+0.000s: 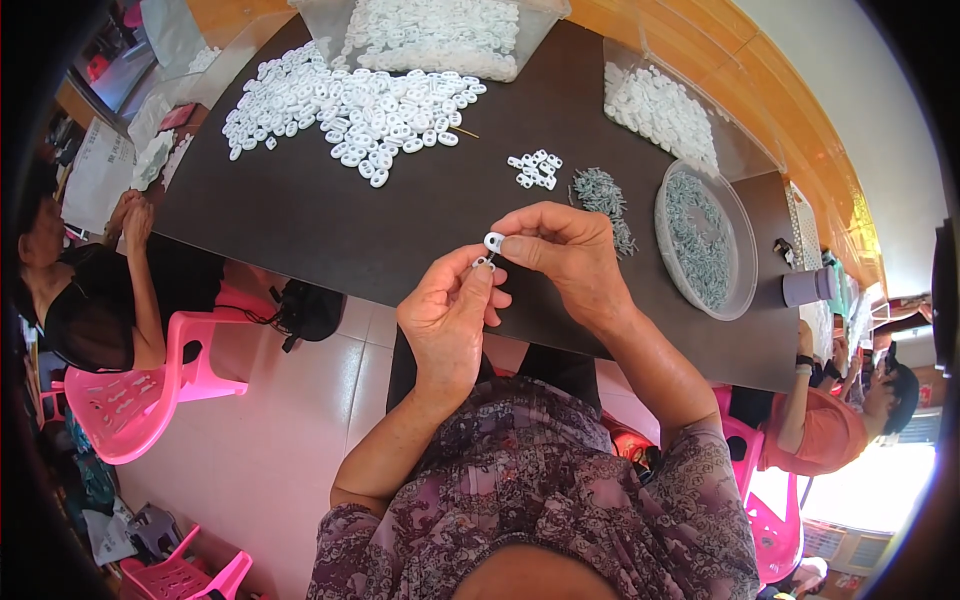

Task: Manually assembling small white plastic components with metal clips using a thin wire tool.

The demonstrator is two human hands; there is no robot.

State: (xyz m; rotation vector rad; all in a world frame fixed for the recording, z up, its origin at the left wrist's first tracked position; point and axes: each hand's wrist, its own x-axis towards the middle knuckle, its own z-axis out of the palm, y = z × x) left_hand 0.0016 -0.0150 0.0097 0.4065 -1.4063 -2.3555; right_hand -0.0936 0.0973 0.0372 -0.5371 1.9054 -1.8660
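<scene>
My right hand (pixel 575 262) pinches a small white oval plastic piece with a dark hole (pixel 494 242) between thumb and fingers. Just below it, my left hand (pixel 447 312) grips a smaller white plastic piece (pixel 483 264) between thumb and forefinger. The two pieces are almost touching, and a thin dark bit shows between them, too small to make out. Beyond my hands on the dark table (pixel 300 220) lie a little group of small white pieces (pixel 535 169) and a heap of grey screw-like parts (pixel 602 200).
White two-holed oval pieces (pixel 370 115) spread in a large pile before a clear bin (pixel 545 12). A second clear bin (pixel 740 120) and a round tub of grey parts (pixel 742 285) stand right, near a purple-grey cup (pixel 808 287). People sit on both sides; a pink chair (pixel 180 375) stands left.
</scene>
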